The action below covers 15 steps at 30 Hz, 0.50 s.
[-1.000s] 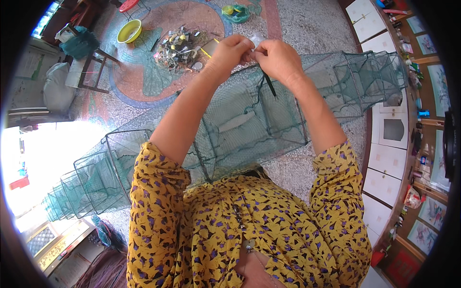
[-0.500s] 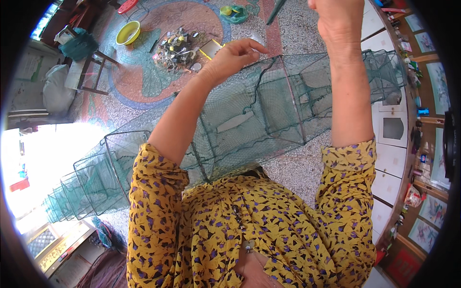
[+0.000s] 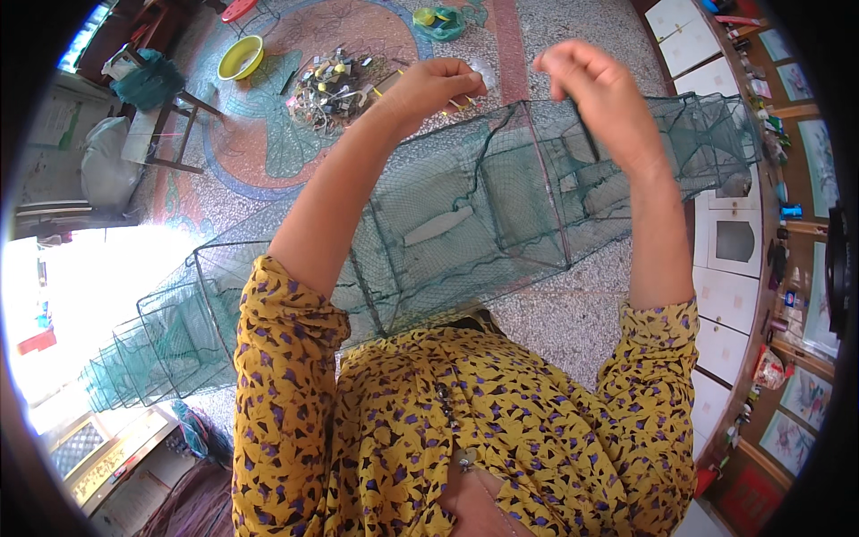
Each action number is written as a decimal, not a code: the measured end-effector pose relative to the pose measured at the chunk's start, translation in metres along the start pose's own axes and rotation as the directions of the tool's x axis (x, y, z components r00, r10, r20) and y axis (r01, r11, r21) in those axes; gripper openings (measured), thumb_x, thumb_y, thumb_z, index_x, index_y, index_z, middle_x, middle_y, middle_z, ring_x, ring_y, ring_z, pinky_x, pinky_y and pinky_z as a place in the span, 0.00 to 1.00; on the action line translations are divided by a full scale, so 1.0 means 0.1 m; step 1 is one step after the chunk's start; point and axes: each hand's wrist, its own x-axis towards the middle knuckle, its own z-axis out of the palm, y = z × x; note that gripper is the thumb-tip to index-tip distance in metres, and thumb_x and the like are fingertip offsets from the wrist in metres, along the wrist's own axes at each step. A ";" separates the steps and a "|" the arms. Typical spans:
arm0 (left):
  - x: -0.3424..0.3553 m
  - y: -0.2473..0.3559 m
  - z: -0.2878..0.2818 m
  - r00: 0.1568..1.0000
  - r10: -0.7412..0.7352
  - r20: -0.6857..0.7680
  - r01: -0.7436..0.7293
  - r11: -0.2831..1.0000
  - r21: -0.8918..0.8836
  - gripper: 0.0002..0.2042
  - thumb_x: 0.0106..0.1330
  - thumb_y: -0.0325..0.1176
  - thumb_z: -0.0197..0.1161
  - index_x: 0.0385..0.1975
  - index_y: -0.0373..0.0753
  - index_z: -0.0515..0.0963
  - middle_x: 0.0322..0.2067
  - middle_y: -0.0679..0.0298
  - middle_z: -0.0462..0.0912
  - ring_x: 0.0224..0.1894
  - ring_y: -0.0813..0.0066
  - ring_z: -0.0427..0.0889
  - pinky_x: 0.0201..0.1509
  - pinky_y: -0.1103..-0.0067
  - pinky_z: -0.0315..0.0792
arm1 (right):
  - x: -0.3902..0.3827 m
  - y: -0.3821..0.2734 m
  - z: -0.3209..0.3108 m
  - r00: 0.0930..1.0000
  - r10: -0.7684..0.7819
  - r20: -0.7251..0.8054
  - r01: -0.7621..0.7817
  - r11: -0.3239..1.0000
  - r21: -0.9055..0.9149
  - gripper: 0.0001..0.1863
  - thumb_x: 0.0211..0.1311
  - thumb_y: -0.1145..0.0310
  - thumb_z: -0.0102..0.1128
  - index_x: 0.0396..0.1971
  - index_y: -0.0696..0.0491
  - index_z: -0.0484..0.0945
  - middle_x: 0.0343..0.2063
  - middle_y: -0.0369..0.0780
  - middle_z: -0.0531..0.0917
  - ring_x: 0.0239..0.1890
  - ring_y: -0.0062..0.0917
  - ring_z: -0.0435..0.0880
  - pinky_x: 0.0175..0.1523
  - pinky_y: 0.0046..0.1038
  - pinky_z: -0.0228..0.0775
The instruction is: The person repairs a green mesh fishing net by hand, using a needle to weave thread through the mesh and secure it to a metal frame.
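A long, collapsible green mesh trap [image 3: 429,215] with rectangular frames stretches diagonally in front of me. My left hand [image 3: 438,89] is at its far edge, fingers curled and pinched, with small yellowish bits below the fingertips; what it grips is too small to make out. To its right and apart from it, my right hand [image 3: 601,103] is raised above the mesh, fingers curled around a slim dark tool [image 3: 588,136] that hangs down below them.
Beyond the trap are a yellow basin [image 3: 242,55], a tangled pile of small items [image 3: 329,89] and a green mesh bundle [image 3: 437,25]. A wooden stool [image 3: 179,134] stands left. White cabinets [image 3: 720,295] line the right, and a red stool top [image 3: 239,9] shows far back.
Since one second ago my hands have separated. My right hand swung up and right with the dark tool, then came back down and leftward. My left hand has risen slightly since half a second ago.
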 end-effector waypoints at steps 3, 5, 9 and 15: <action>0.08 0.00 0.00 0.999 -0.047 -0.002 0.047 0.998 0.038 0.09 0.68 0.36 0.56 0.36 0.37 0.78 0.33 0.69 0.81 0.32 0.85 0.75 0.38 0.86 0.70 | -0.20 -0.08 0.12 0.976 0.169 0.136 -0.134 0.964 -0.231 0.13 0.60 0.61 0.56 0.28 0.55 0.81 0.18 0.38 0.80 0.22 0.23 0.78 0.29 0.25 0.68; 0.14 -0.05 -0.03 0.998 -0.060 0.000 0.060 0.997 0.051 0.09 0.68 0.35 0.56 0.35 0.36 0.78 0.33 0.67 0.81 0.32 0.84 0.77 0.37 0.86 0.72 | -0.28 -0.10 0.24 0.953 0.266 0.142 -0.180 0.878 -0.443 0.13 0.57 0.61 0.57 0.25 0.56 0.81 0.19 0.43 0.81 0.22 0.32 0.80 0.30 0.31 0.70; 0.20 -0.10 0.02 0.996 -0.087 -0.003 0.087 0.996 -0.018 0.08 0.68 0.34 0.56 0.35 0.35 0.77 0.32 0.65 0.81 0.31 0.83 0.77 0.35 0.86 0.73 | -0.33 0.02 0.44 0.968 0.231 0.098 -0.120 0.769 -0.629 0.11 0.53 0.63 0.54 0.23 0.54 0.82 0.22 0.47 0.81 0.28 0.42 0.82 0.35 0.40 0.73; 0.17 -0.17 0.07 0.987 -0.158 -0.019 0.150 0.963 -0.225 0.08 0.68 0.33 0.57 0.36 0.36 0.78 0.30 0.67 0.81 0.29 0.85 0.77 0.34 0.87 0.73 | -0.32 0.14 0.57 0.989 0.143 0.030 -0.078 0.687 -0.723 0.12 0.54 0.63 0.56 0.21 0.55 0.81 0.21 0.48 0.81 0.28 0.43 0.82 0.34 0.42 0.73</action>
